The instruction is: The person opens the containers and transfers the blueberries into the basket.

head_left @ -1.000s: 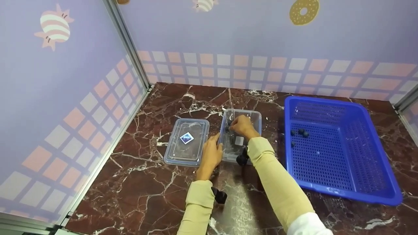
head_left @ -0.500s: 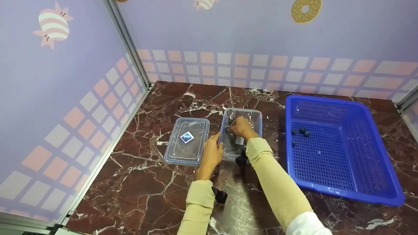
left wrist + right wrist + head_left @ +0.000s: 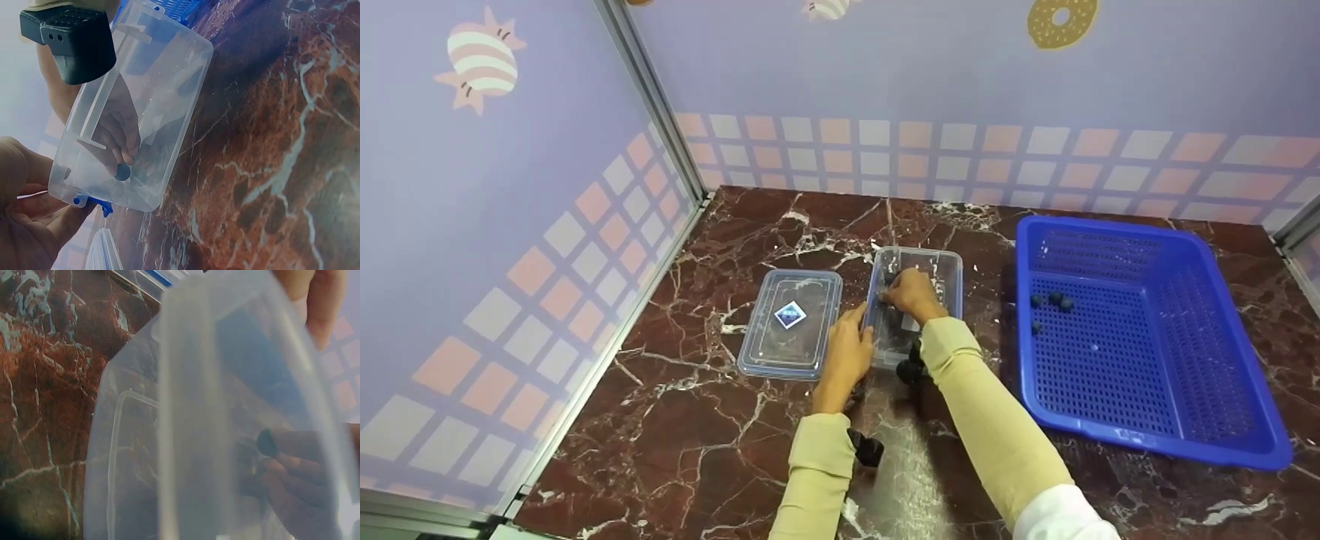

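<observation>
A clear plastic box (image 3: 919, 259) with blue clips stands lidless on the marble surface. My left hand (image 3: 847, 352) holds its left rim; in the left wrist view, that hand's fingers (image 3: 39, 208) are at the box corner beside a blue clip. My right hand (image 3: 913, 294) reaches down inside the box, palm side down. Its fingertips pinch a small dark round blueberry (image 3: 122, 171) near the box floor, seen through the clear wall. The blueberry (image 3: 267, 442) also shows at those fingertips in the right wrist view. Other dark contents are partly hidden by the right hand.
A clear lid (image 3: 787, 345) with a blue diamond label lies left of the box. On the right stands a blue perforated basket (image 3: 1155, 448) with several dark blueberries (image 3: 1057, 298) at its left side. Patterned walls (image 3: 840, 75) stand behind and to the left.
My right hand stays inside the box, its fingers shifting slightly toward the left wall. The left hand keeps its place at the rim. The view has tilted a little.
</observation>
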Demonstrator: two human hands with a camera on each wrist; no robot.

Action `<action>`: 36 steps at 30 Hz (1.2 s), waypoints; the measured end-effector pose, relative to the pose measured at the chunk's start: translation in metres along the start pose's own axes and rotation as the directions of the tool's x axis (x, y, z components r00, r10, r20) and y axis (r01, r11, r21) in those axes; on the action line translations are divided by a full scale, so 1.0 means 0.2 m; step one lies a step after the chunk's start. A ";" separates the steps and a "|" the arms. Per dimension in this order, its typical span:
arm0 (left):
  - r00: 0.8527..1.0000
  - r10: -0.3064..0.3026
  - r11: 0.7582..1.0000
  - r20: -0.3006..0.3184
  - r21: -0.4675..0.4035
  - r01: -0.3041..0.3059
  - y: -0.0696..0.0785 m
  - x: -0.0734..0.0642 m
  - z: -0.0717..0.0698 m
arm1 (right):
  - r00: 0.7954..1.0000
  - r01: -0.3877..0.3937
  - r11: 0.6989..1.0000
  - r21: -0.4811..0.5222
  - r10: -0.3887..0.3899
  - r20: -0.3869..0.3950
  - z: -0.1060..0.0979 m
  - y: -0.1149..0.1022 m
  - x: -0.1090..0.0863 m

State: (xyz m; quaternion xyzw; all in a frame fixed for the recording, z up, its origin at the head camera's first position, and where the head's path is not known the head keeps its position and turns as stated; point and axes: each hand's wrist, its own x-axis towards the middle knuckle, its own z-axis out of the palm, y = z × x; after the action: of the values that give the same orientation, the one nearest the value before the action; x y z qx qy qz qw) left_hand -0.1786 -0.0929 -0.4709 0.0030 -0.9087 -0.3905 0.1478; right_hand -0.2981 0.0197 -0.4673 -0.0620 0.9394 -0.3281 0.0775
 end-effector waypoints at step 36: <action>1.000 -0.007 1.000 0.000 -0.018 0.007 0.00 0.00 0.01 | 0.994 0.075 0.996 0.053 -0.070 -0.087 -0.43 0.04 -0.06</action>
State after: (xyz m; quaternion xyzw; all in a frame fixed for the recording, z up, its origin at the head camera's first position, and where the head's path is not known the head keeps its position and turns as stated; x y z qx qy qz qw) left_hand -0.1791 -0.0915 -0.4712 0.0047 -0.9051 -0.3992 0.1463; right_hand -0.3029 0.0799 -0.4047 -0.0797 0.9294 -0.3593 0.0270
